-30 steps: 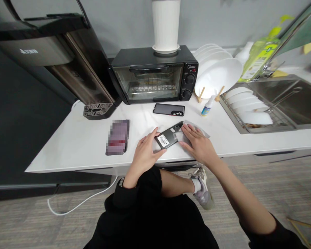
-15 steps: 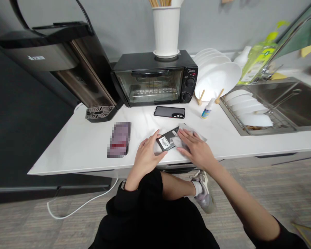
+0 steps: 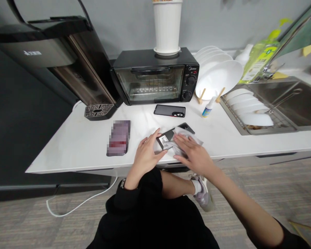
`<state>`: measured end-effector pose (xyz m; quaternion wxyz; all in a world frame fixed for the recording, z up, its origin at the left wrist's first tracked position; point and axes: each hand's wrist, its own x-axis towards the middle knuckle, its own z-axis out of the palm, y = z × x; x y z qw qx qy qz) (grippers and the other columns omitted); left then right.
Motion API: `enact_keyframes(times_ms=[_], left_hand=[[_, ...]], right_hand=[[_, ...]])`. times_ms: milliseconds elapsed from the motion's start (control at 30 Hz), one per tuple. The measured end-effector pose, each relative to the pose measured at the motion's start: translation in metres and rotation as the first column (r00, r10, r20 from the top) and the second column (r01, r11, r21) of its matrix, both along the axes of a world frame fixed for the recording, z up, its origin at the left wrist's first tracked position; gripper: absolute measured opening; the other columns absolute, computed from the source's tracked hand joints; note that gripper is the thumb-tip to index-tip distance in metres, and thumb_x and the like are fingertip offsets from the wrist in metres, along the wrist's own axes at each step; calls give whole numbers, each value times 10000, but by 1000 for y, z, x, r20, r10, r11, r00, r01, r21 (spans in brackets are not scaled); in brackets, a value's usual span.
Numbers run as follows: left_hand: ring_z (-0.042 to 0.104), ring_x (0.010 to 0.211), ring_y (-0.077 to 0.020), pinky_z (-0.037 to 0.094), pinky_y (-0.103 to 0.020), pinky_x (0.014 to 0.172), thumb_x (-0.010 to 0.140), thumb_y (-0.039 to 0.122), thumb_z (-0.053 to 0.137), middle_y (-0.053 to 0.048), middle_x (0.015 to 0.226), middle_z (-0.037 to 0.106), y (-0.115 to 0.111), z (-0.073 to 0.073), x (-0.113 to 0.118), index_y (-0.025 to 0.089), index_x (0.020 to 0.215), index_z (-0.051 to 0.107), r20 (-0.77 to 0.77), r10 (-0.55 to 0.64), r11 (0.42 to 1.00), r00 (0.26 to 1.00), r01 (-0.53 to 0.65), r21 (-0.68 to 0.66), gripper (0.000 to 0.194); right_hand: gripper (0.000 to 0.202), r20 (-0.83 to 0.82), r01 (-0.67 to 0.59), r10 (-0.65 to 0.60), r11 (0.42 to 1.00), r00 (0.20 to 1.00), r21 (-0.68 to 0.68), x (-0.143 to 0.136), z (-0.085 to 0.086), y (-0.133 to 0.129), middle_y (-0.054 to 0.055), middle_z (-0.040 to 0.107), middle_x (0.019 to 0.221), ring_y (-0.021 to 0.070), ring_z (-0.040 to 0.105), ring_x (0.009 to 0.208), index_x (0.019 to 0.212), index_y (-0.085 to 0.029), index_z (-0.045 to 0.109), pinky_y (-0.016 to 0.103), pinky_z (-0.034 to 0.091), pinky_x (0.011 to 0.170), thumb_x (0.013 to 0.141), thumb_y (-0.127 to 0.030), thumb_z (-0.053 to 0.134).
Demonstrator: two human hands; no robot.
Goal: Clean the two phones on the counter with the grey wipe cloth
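I see a dark grey phone [image 3: 170,134] with a white label [image 3: 163,139], a whitish cloth [image 3: 184,132], a faintly veined white surface [image 3: 74,148].

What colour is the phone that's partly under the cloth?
The phone is dark grey, with a white label; the head view shows it best.

Pretty clearly a kitchen, home or office I can't tell. Toaster oven [image 3: 155,83] at 12 o'clock on a white counter [image 3: 72,145], racked plates [image 3: 219,79] and green pump bottle [image 3: 261,57] around 2, steel sink [image 3: 305,114] with dishes [image 3: 256,119] near 3, drinks machine [image 3: 54,53] with drip tray [image 3: 99,110] toward 10.
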<state>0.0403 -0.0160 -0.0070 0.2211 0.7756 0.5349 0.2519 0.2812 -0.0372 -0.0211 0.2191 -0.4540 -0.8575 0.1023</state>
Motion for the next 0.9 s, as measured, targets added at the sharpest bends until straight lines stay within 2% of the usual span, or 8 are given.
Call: enact_keyframes(times_ms=[100,200,333,400,533,700,800,900], left_hand=[[558,1430,-291,331,-532,1252,886,320,754,-75,1533,611,1,1,1,300,1624,315,-25,9,1000,1000,-9,-5,859],[553,1433,-286,332,-528,1248,895,326,742,-73,1539,605,2,0,1,296,1623,313,-37,9,1000,999,-10,-11,845],[548,1441,-294,350,-525,1242,890,292,715,-111,1564,574,3,-4,-1,254,1625,310,-35,-19,1000,999,19,0,840],[543,1446,-302,356,-533,1240,864,235,703,-126,1570,563,3,-4,-1,241,1624,314,-37,-21,1000,999,21,1,855],[548,1442,-298,339,-539,1247,878,285,724,-95,1545,596,2,-1,0,280,1626,309,-27,-4,1000,1000,4,-20,855],[552,1434,-290,327,-523,1250,877,309,759,-85,1534,607,2,2,2,280,1616,323,-16,1,1000,1000,-1,-7,859],[560,1424,-286,343,-517,1244,885,317,748,-85,1527,612,3,-1,1,283,1619,315,-10,-6,1000,1000,6,2,853],[542,1447,-296,345,-526,1243,895,314,725,-105,1552,586,3,-3,-1,269,1625,307,-8,-25,1000,1000,25,2,843]], right_hand=[[698,56,182,-184,983,981,40,28,-5,27,166,445,1645,347,407,1546,1608,-116,426,583,369,1256,1070,-561,448],[793,53,258,-262,963,964,77,12,-6,42,204,459,1630,404,417,1530,1575,-65,464,609,338,1258,1028,-638,493],[788,13,67,-68,996,998,64,-49,0,21,205,467,1625,357,402,1548,1564,-60,476,571,310,1285,1029,-638,496],[769,-13,-26,26,999,1000,42,-63,3,-1,189,441,1645,314,412,1548,1582,-78,451,538,325,1288,1043,-626,474],[738,-6,-27,27,1000,1000,14,-30,1,-17,134,448,1649,293,406,1554,1614,-157,418,553,369,1267,1047,-629,461],[742,58,241,-244,969,968,59,23,-5,28,190,454,1633,372,427,1531,1579,-61,459,594,371,1251,1070,-598,406],[794,42,269,-272,960,961,76,2,-5,45,207,490,1607,394,421,1530,1554,-42,490,591,351,1261,1035,-642,468],[791,26,106,-108,992,994,74,-40,0,32,201,495,1607,356,416,1540,1546,-45,500,554,321,1286,1035,-647,470]])
